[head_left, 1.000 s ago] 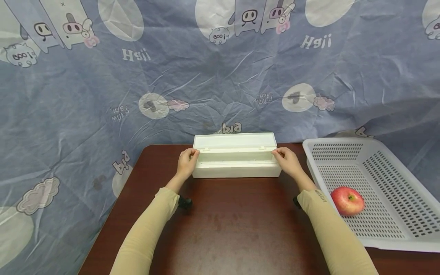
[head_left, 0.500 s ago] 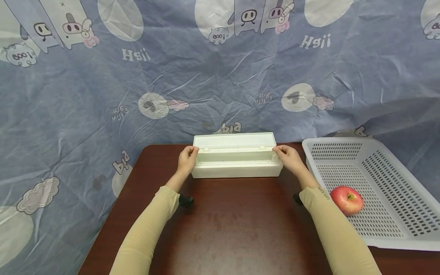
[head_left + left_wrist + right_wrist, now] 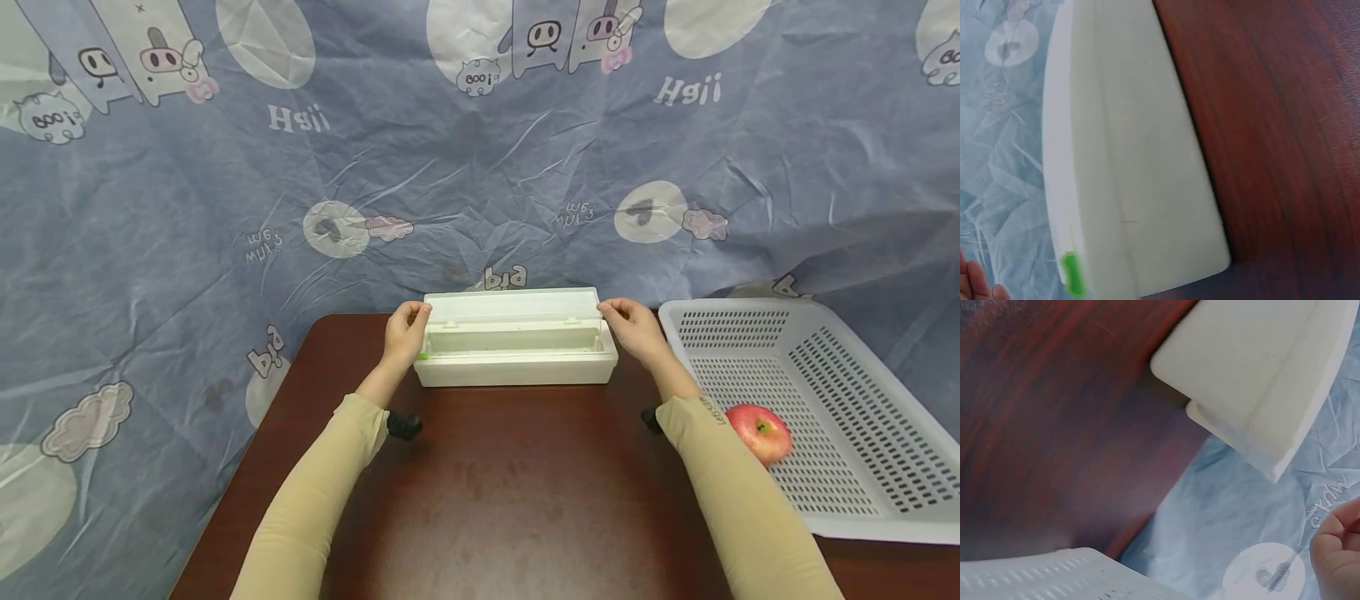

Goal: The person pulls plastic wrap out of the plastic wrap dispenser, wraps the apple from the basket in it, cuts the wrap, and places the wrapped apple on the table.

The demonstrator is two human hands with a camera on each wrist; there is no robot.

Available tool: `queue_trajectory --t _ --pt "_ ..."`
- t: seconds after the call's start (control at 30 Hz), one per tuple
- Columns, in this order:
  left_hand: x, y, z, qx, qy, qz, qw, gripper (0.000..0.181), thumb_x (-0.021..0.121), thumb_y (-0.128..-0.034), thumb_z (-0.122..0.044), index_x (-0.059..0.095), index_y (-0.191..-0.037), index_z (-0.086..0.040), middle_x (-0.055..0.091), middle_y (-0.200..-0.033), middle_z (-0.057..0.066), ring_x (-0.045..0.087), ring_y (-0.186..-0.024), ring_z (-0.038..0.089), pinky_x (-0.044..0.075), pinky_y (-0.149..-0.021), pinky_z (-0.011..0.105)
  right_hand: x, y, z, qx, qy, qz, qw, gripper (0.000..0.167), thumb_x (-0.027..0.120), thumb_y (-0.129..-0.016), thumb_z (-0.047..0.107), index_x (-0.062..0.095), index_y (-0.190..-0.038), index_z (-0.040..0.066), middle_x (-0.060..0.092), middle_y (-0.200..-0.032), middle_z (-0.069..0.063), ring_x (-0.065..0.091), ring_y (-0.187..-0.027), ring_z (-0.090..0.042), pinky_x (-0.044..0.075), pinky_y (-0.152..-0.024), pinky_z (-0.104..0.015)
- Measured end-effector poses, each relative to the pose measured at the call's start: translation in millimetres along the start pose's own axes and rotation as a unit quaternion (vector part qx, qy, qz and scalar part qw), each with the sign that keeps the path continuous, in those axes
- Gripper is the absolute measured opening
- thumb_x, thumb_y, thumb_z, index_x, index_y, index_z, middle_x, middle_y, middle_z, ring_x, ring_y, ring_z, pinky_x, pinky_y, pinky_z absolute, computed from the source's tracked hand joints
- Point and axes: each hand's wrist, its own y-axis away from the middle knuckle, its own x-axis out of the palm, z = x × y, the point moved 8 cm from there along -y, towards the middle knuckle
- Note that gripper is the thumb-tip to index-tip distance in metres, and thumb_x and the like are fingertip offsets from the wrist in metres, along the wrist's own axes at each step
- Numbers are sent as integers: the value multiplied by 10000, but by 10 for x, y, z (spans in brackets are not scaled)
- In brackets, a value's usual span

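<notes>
Left hand (image 3: 406, 333) | right hand (image 3: 637, 329) | fingertips together — pinching clear film (image 3: 513, 321) | white box (image 3: 516, 372) between

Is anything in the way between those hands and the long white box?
Nothing visible. The left hand and right hand are by the two ends of the white box, near its raised lid. The basket holding an apple stands off to the right, not between.

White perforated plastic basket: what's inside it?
One round reddish apple shows inside the basket; the beige fabric right sleeve covers part of both, hiding anything beneath.
</notes>
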Motion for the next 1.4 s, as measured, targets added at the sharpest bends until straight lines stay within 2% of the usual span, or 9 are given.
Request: queue_trajectory --t 0.17,0.37,0.43,0.67,0.8,1.0,1.2,1.4 --pt "-33 -49 -72 1 -35 40 10000 279 529 -972 -232 606 -1050 25 593 -983 152 528 -907 254 428 -806 372 -44 -21 75 -91 79 -46 9999 561 419 -978 456 555 -1203 -39 566 -1121 -234 506 -1016 -315 404 -858 -434" --pt "-63 -129 -181 72 -178 -9 9998 292 521 -974 -258 613 -1049 9 581 -922 123 507 -769 195 429 -681 296 -130 -64 201 -275 199 -191 9992 526 429 -985 420 564 -1175 -53 557 -983 -174 486 -859 -252 402 -714 -336" --pt "-77 -158 -230 120 -166 -27 9998 291 520 -974 -254 611 -1048 13 577 -934 122 505 -774 191 431 -669 287 -163 -77 261 -327 216 -207 9990 516 433 -985 416 566 -1173 -47 551 -978 -159 470 -839 -240 394 -700 -332" --pt "-114 -237 -357 196 -68 87 9997 303 512 -977 -255 594 -1059 24 578 -1041 151 501 -986 251 419 -826 353 -253 -110 428 -471 337 -182 9982 489 421 -994 396 568 -1168 -37 548 -957 -151 466 -820 -220 394 -678 -331" --pt "-129 -259 -397 264 -103 140 9995 302 515 -976 -247 593 -1062 31 576 -1051 163 504 -1013 281 416 -868 393 -273 -126 461 -446 393 -181 9981 510 420 -988 420 567 -1165 -36 550 -939 -135 484 -819 -219 402 -660 -321" --pt "-155 -271 -442 333 -264 16 9991 294 524 -969 -236 606 -1053 33 578 -999 156 510 -964 274 411 -841 379 -289 -141 478 -323 377 -199 9986 573 407 -965 497 562 -1173 -14 557 -990 -150 502 -877 -244 398 -697 -348" --pt "-162 -270 -465 273 -287 24 9992 308 513 -976 -257 602 -1072 22 567 -991 133 499 -933 249 413 -814 359 -296 -139 503 -389 347 -258 9983 519 419 -983 435 557 -1166 -31 557 -982 -157 511 -879 -261 404 -701 -351" --pt "-165 -271 -469 325 -265 -22 9991 302 523 -972 -253 608 -1055 25 571 -969 135 499 -905 242 407 -786 331 -292 -149 484 -371 348 -281 9983 530 421 -977 454 560 -1167 -20 556 -978 -145 512 -876 -251 401 -706 -352"
